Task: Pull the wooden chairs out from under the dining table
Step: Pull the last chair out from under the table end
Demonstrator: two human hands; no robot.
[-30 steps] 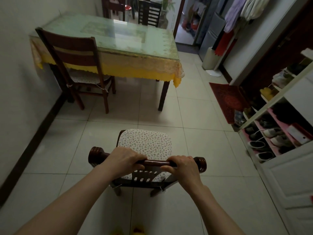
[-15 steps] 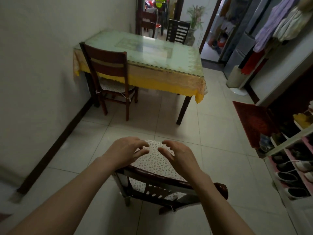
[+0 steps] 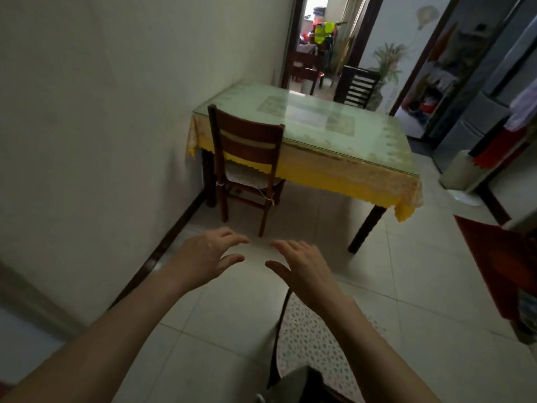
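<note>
A dark wooden chair (image 3: 247, 149) with a patterned cushion stands tucked partly under the near left side of the dining table (image 3: 343, 158), which has a glass top over a yellow cloth. Another dark slatted chair (image 3: 356, 87) stands at the table's far side. A third chair with a spotted cushion (image 3: 313, 341) sits on the floor below my right arm, away from the table. My left hand (image 3: 206, 257) and my right hand (image 3: 302, 269) hover open in the air, fingers spread, holding nothing, well short of the tucked chair.
A white wall (image 3: 101, 141) with a dark skirting runs along the left. A red mat (image 3: 499, 266) lies at the right. A white bin (image 3: 462, 173) stands beyond the table's right corner. A doorway (image 3: 319, 39) opens behind the table.
My hands let go of the spotted-cushion chair's top rail and lifted off it. My view has moved forward and left toward the table, so that chair now lies low at the right.
</note>
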